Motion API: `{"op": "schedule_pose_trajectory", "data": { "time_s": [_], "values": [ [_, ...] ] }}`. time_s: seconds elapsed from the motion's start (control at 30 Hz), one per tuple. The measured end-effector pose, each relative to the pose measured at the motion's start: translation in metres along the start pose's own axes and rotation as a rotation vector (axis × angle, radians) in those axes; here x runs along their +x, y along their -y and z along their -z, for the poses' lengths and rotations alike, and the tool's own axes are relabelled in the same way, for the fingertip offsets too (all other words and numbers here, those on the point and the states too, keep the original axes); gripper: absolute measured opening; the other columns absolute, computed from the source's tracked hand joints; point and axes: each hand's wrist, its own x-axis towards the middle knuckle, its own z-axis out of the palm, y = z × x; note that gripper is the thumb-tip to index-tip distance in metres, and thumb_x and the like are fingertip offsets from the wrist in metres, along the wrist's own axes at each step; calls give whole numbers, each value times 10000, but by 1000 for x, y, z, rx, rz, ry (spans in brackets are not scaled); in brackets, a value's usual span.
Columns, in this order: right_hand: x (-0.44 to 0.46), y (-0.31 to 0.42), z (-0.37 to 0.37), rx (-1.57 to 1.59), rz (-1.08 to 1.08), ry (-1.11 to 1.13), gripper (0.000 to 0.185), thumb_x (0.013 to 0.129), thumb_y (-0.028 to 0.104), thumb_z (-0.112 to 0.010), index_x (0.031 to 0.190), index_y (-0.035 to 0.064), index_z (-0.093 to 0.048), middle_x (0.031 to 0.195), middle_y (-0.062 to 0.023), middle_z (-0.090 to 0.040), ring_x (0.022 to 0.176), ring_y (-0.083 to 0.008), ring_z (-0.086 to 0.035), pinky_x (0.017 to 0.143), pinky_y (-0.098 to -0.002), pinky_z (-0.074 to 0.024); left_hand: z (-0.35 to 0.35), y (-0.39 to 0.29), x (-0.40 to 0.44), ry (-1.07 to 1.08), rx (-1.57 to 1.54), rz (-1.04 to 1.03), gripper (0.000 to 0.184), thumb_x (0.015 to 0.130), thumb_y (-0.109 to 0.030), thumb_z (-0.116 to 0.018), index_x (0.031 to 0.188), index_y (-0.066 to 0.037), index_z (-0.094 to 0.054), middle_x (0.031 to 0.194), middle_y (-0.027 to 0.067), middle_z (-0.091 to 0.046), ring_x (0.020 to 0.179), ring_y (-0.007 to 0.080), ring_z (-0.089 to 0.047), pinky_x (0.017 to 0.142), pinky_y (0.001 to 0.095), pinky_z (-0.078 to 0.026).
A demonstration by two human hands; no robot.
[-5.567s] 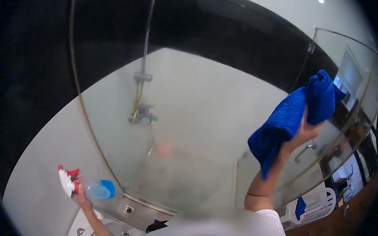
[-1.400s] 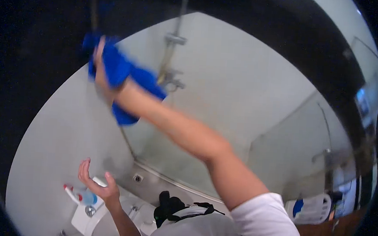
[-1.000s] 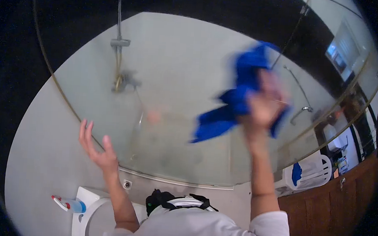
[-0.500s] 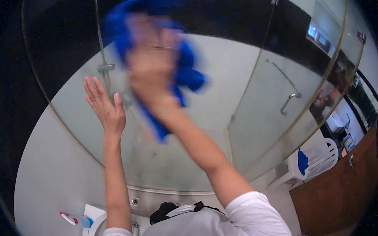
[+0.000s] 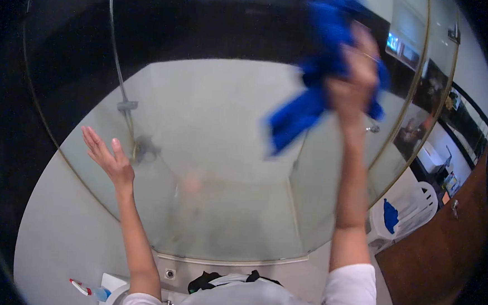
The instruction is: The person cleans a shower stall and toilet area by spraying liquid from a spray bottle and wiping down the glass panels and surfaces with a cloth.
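A blue cloth is under my right hand, up at the right of the glass shower panel. The hand is blurred by motion, with the cloth bunched about its fingers and one end hanging down to the left. On the left, my left hand is raised with its fingers stretched out and the thumb apart. It holds nothing and is at or near the glass; whether it touches, I cannot tell. Behind the glass, the shower rail runs down close to that hand.
A spray bottle with blue liquid stands by the white sink at lower left. At right, a white plastic chair carries another blue cloth, beside a brown door. A floor drain lies below the glass.
My right hand has swept the blue cloth from the upper middle across to the right. My left hand has shifted a little left and down in view, still spread.
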Motion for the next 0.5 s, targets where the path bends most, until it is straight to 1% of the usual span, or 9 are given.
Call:
{"op": "schedule_pose_trajectory", "data": {
  "time_s": [0.03,0.07,0.1,0.13,0.17,0.2,0.23,0.3,0.5],
  "values": [
    [-16,-46,26,-127,-124,-43,486,580,-29,-549,1065,-46,-577,1181,-215,-545,1131,-345,-495,999,-372,-344,1,2,0,6,23,12,591,922,-327,-345,1416,-46,-179,1493,117,-108,1379,283,-86,1068,535,-17],
    [-34,-97,53,-102,-346,-43,455,648,-15,-544,1100,-59,-555,1171,-214,-550,1083,-306,-530,957,-343,-374,-1,2,0,11,43,22,579,922,-323,-345,1416,-59,-194,1493,108,-114,1379,280,-85,1068,535,-14],
    [-49,-142,72,-97,-334,-191,407,706,19,-574,1102,-68,-549,1118,-202,-579,995,-268,-572,891,-333,-411,-2,3,1,-11,35,27,579,922,-323,-345,1416,-59,-194,1493,108,-114,1379,280,-85,1068,535,-14],
    [-69,-190,94,-219,-599,-169,391,752,114,-628,1087,-75,-551,1010,-179,-629,902,-271,-603,824,-358,-443,-2,5,0,46,69,62,571,922,-318,-345,1418,-74,-201,1494,101,-119,1379,283,-86,1065,543,-12],
    [-76,-220,104,-365,-833,-153,396,793,215,-643,1068,-60,-565,873,-135,-659,787,-255,-619,739,-352,-468,-4,6,-1,108,104,96,564,921,-314,-345,1419,-89,-209,1494,94,-125,1378,286,-87,1061,551,-10],
    [-86,-236,109,-403,-958,-183,380,784,214,-635,1046,-52,-571,888,-138,-652,804,-264,-609,752,-373,-453,-3,7,0,92,97,100,564,921,-314,-345,1419,-89,-209,1494,94,-125,1378,286,-87,1061,551,-10],
    [-86,-230,102,-373,-949,-237,363,774,214,-627,1024,-45,-577,903,-142,-644,822,-274,-598,765,-393,-439,-4,6,-1,70,86,100,561,918,-304,-350,1421,-100,-209,1494,92,-126,1378,289,-89,1057,561,-10],
    [-68,-193,69,-334,-842,-297,332,755,213,-611,980,-30,-588,933,-149,-628,856,-294,-578,791,-434,-410,-13,5,-3,32,76,108,559,915,-293,-355,1423,-112,-210,1494,90,-127,1378,292,-91,1052,571,-11],
    [71,27,-76,-219,-297,-287,255,697,210,-563,848,14,-623,1021,-170,-582,959,-353,-517,870,-557,-322,-5,6,-1,36,90,119,587,886,-255,-404,1418,-85,-220,1491,118,-125,1375,315,-88,1044,582,4]
  ]
}}
